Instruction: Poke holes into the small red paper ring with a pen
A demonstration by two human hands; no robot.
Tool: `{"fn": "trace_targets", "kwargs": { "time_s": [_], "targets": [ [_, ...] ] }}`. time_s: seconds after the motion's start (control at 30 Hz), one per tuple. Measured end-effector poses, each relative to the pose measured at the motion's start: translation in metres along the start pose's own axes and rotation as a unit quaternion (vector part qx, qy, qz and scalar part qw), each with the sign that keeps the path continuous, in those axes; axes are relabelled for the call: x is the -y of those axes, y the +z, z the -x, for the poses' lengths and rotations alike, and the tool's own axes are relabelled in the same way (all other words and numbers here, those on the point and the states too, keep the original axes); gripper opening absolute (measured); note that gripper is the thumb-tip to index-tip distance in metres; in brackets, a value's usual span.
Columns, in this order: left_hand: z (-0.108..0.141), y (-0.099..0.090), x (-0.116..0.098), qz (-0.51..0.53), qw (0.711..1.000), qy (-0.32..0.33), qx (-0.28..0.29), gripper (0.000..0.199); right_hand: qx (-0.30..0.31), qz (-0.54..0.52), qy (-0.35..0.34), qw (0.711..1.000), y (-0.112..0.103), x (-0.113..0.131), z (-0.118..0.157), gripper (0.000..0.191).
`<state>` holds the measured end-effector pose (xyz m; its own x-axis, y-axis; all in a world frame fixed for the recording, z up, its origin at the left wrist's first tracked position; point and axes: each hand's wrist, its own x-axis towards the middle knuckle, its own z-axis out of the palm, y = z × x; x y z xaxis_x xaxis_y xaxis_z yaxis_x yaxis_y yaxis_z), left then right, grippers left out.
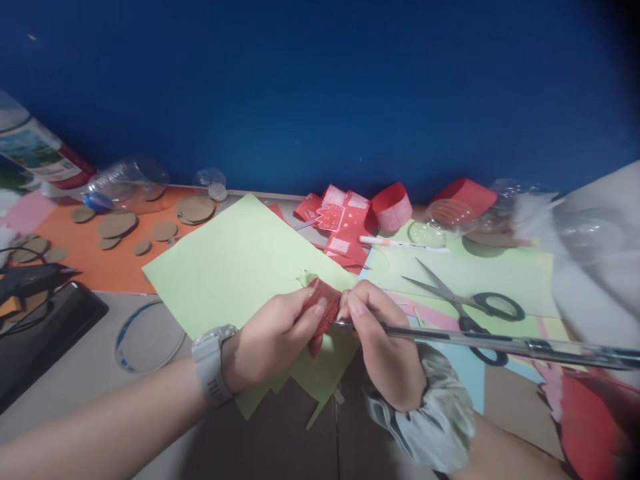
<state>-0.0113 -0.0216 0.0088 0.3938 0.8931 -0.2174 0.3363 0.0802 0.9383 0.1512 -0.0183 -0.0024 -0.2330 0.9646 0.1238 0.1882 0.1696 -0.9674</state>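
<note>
My left hand (280,333) is closed around a small curved red paper piece (327,307) that bears fine dark lines. My right hand (383,340) pinches a clear-barrelled pen (480,341), its tip end close to the red paper. The long barrel reaches off to the right. Behind and beneath both hands lies a light green paper sheet (235,260), with a jagged cut edge hanging below. Scissors (465,307) with black handles rest right of my right hand, blades apart. My fingers partly cover the red paper and the pen tip.
Red paper cutouts (350,220) and a white marker (400,244) lie behind the hands. Several cardboard discs (117,225) sit on an orange sheet (100,267) at left, near a clear plastic bottle (127,183) and a tape-like ring (150,337). A blue panel (320,93) rises behind.
</note>
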Motion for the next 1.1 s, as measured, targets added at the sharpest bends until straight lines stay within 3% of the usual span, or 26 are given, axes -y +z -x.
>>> {"fn": "trace_targets", "kwargs": {
  "time_s": [1.1],
  "targets": [
    [0.0017,-0.002,-0.0029,-0.011,1.0,0.01,0.007,0.038,0.021,0.01,-0.023,0.999,-0.0013,-0.006,0.0037,0.029]
  ]
}}
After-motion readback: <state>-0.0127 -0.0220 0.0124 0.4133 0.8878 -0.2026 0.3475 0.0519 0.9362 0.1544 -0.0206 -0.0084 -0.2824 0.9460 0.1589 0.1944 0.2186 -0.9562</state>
